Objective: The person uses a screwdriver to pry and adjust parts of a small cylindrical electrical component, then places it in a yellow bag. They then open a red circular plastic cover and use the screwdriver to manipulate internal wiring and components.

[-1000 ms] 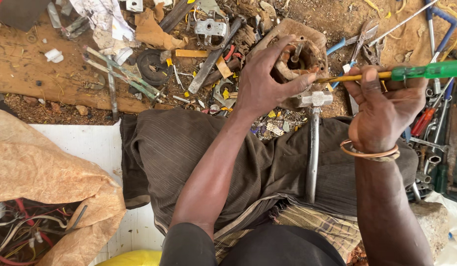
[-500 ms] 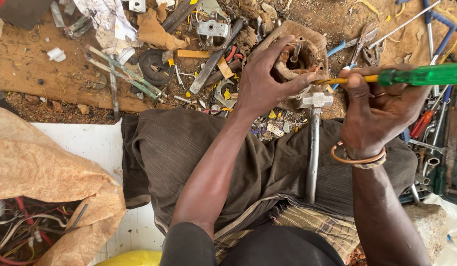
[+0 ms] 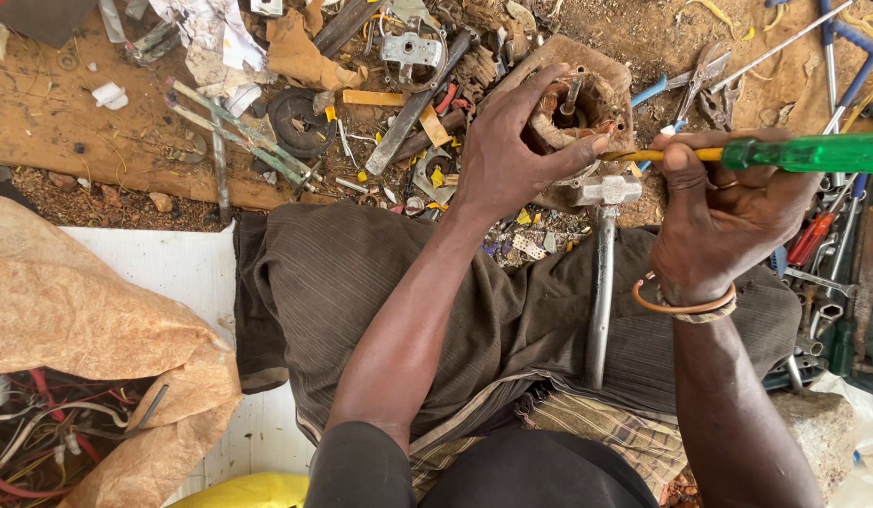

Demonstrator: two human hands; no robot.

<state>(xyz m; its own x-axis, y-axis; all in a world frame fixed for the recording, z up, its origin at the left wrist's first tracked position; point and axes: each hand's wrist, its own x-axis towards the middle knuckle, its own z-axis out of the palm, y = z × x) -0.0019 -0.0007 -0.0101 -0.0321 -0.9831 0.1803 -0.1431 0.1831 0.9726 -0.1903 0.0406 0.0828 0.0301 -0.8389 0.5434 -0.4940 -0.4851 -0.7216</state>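
The left hand (image 3: pixel 512 155) lies on a rusty brown motor housing (image 3: pixel 587 103), which sits at about 12 o'clock from the person's lap. Its fingers are closed around the left edge of the housing and the thumb reaches to the open middle, so the hand is clamped on this part. Inside the opening, copper-coloured windings and a short metal shaft are visible.

The right hand (image 3: pixel 723 221) is at 3 o'clock from the housing. It is closed firmly on a screwdriver (image 3: pixel 785 152) with a green transparent handle and a yellow shaft. The screwdriver lies almost horizontal, and its tip points to 9 o'clock, touching the rim of the housing near the left thumb. A copper bracelet (image 3: pixel 681 303) is around the right wrist.

Just below the housing, at 6 o'clock, a metal hammer (image 3: pixel 601 282) rests on the dark striped cloth (image 3: pixel 380 282) over the lap, with its head towards the housing.

At 10 o'clock, metal scraps, a black ring (image 3: pixel 300 120) and grey bars lie on the ground. At 3 o'clock more tools (image 3: pixel 822 235) lie together. At 8 o'clock a brown sack (image 3: pixel 88 320) covers some wires.
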